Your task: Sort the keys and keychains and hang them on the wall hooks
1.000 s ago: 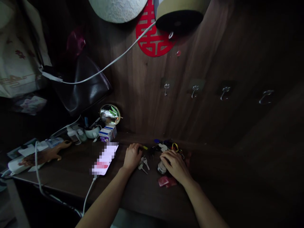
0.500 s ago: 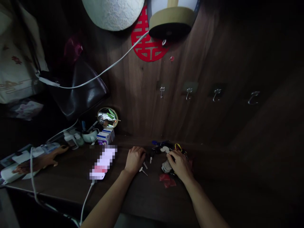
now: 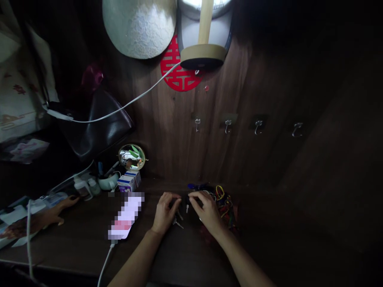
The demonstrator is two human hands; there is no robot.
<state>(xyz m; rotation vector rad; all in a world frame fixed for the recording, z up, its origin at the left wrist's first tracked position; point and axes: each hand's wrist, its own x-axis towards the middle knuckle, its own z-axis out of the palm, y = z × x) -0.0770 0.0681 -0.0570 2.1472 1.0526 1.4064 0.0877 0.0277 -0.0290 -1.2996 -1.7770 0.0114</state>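
My left hand (image 3: 166,212) is on the dark desk with its thumb and fingers curled in a pinch. Several metal keys (image 3: 178,224) stick out under its fingertips; the ring that may join them is hidden. Opposite it, my right hand (image 3: 206,211) pinches at the dark head of a key (image 3: 187,208), whose pale blade points down towards me. Behind and right of that hand lies a tangle of cords and small items, with a yellow loop (image 3: 220,193) and a blue piece (image 3: 194,186). My right hand and forearm cover part of this pile.
On the left lie a phone (image 3: 127,215) with a white cable, small boxes (image 3: 129,181), a round mirror (image 3: 132,157) and a wooden hand-shaped item (image 3: 44,217). Metal hooks (image 3: 228,126) line the wall. A lamp (image 3: 203,54) and a red cut-out (image 3: 182,81) are above.
My right hand has moved left from the pile to the dark-headed key, close to my left hand. The left fingers have turned into a pinch. The camera view has tilted up slightly.
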